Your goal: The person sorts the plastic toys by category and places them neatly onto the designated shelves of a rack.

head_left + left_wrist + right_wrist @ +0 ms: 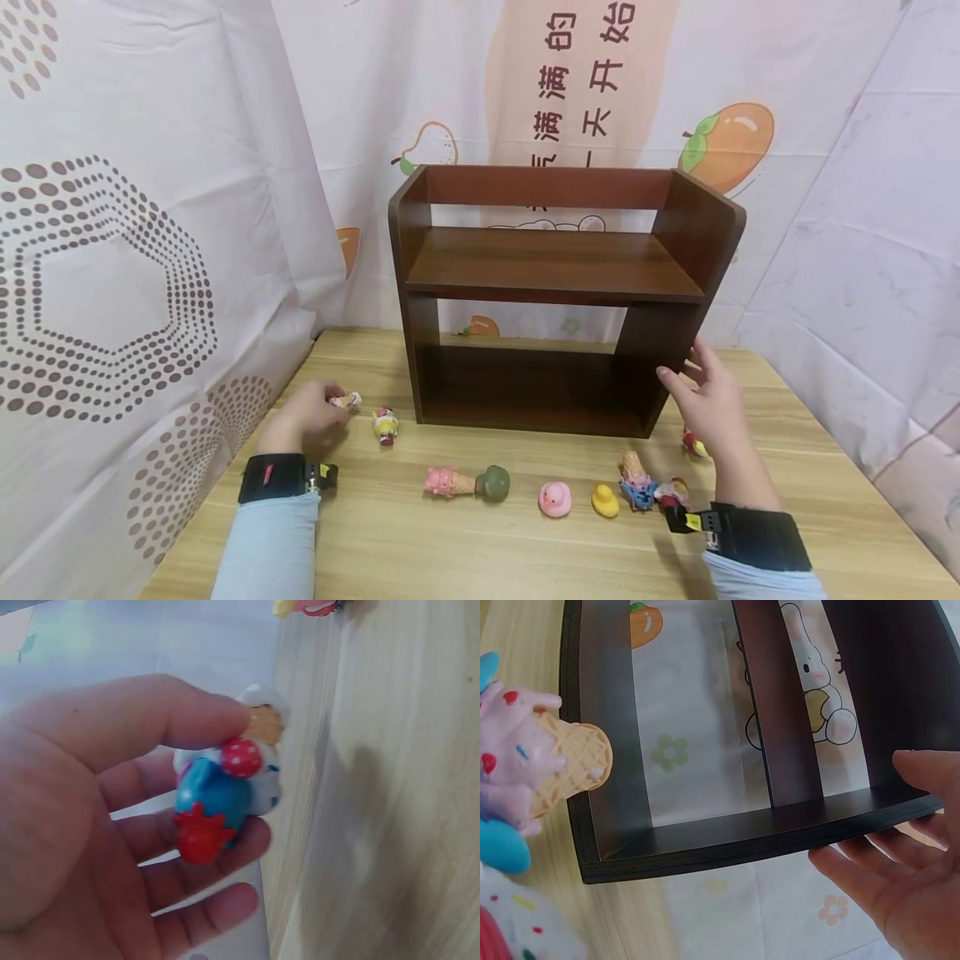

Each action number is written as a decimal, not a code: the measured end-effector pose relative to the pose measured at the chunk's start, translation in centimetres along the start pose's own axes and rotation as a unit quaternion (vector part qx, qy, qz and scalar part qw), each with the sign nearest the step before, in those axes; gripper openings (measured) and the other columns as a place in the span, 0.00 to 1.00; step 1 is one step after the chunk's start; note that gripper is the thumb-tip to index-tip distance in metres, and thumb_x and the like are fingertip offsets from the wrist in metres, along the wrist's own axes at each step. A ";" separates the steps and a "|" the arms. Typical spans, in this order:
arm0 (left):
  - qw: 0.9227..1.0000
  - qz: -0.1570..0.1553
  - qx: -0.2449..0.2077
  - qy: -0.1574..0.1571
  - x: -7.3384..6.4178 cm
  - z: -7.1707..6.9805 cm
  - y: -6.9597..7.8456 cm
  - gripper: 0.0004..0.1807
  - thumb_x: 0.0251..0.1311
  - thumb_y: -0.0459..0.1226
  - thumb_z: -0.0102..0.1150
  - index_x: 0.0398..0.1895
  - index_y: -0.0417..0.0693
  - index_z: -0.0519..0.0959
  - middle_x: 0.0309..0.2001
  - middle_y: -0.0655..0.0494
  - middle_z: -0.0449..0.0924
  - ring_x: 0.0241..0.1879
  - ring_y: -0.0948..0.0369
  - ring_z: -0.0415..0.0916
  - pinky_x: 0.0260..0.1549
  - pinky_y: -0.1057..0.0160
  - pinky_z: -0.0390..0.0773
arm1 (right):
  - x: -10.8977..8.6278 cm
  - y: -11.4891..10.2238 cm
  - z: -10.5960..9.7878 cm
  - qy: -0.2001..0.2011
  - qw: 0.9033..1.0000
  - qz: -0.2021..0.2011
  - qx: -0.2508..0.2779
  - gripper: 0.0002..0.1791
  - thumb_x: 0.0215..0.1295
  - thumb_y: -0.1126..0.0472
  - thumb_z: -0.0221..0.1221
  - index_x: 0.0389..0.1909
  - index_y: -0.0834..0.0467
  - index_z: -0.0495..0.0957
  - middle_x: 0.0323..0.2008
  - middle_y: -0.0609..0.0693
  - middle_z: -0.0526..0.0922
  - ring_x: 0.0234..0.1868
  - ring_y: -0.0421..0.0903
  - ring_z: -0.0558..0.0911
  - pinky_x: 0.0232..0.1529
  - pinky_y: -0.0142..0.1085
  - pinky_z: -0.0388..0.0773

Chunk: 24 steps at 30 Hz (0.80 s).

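Between the thumb and fingers of my left hand [309, 410] is a small toy figurine [214, 791], blue, white and red with a tan cone-like part, held above the left side of the table. A dark brown two-tier shelf [555, 260] stands upright at the back of the table. My right hand [711, 402] grips its right side panel, thumb on the inner side and the other fingers outside, as the right wrist view also shows. Just right of my left hand stands a yellow and white figurine [386, 426].
In front of the shelf lie a pink ice-cream-cone toy [442, 482], a green round toy [493, 483], a pink duck [555, 498] and a yellow duck [605, 501]. Near my right forearm are a cone figurine [637, 483], a red-white figurine [672, 493] and a red-yellow toy [694, 445].
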<state>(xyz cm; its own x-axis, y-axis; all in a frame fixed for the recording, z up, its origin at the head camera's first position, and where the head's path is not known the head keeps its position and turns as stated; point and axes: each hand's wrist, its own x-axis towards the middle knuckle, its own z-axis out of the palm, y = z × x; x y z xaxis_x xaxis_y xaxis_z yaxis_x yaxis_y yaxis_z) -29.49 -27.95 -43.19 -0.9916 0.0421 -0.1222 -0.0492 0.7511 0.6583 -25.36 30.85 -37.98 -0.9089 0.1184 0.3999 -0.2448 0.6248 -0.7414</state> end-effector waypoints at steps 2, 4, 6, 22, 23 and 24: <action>1.000 -0.003 -0.016 0.007 -0.1 -0.1 0.2 0.22 0.60 0.36 0.66 0.56 0.38 0.76 0.43 0.44 0.80 0.40 0.50 0.77 0.35 0.55 0.79 | -0.1 0.0 0.0 -0.001 1.000 -0.002 0.000 0.42 0.74 0.49 0.60 0.81 0.53 0.53 0.71 0.68 0.67 0.65 0.70 0.72 0.56 0.62 0.72; 0.999 -0.001 -0.026 0.020 -0.1 -0.3 0.4 0.23 0.62 0.37 0.65 0.59 0.39 0.75 0.45 0.43 0.80 0.42 0.49 0.77 0.38 0.54 0.79 | -0.1 0.0 0.0 -0.001 1.000 -0.003 0.002 0.42 0.74 0.49 0.60 0.81 0.53 0.52 0.71 0.67 0.67 0.65 0.70 0.72 0.56 0.62 0.72; 0.999 0.010 -0.019 0.046 -0.1 -0.5 0.6 0.25 0.62 0.38 0.65 0.61 0.41 0.75 0.47 0.43 0.80 0.45 0.48 0.77 0.43 0.51 0.79 | -0.1 0.0 0.0 -0.002 1.000 -0.002 0.004 0.42 0.74 0.49 0.60 0.81 0.53 0.52 0.71 0.68 0.66 0.65 0.70 0.72 0.56 0.63 0.72; 0.975 0.107 0.039 0.190 0.1 -1.4 1.8 0.24 0.55 0.34 0.65 0.57 0.36 0.78 0.51 0.38 0.79 0.49 0.44 0.77 0.51 0.44 0.76 | 0.0 0.1 0.0 -0.008 1.000 0.008 0.010 0.42 0.74 0.48 0.59 0.82 0.51 0.51 0.72 0.68 0.65 0.66 0.72 0.70 0.55 0.66 0.71; 0.974 0.109 0.041 0.193 0.1 -1.4 1.9 0.24 0.55 0.34 0.65 0.57 0.36 0.78 0.51 0.38 0.79 0.49 0.44 0.77 0.51 0.44 0.76 | 0.0 0.1 0.0 -0.009 1.000 0.009 0.010 0.42 0.74 0.48 0.59 0.82 0.51 0.50 0.72 0.68 0.65 0.66 0.72 0.70 0.55 0.66 0.71; 0.973 0.112 0.042 0.196 0.0 -1.4 2.0 0.24 0.55 0.34 0.65 0.57 0.36 0.79 0.51 0.38 0.79 0.49 0.44 0.77 0.51 0.43 0.76 | 0.0 0.1 0.0 -0.009 1.000 0.009 0.010 0.42 0.74 0.48 0.59 0.82 0.51 0.50 0.72 0.68 0.64 0.66 0.72 0.70 0.55 0.66 0.71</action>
<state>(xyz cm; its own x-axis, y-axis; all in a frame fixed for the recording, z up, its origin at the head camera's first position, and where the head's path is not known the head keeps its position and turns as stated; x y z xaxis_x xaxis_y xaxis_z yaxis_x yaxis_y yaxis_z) -29.80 -27.38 -40.80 -0.9465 -0.0320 0.3212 0.1663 0.8046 0.5701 -25.38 30.89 -38.08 -0.9192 0.1149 0.3767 -0.2349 0.6078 -0.7585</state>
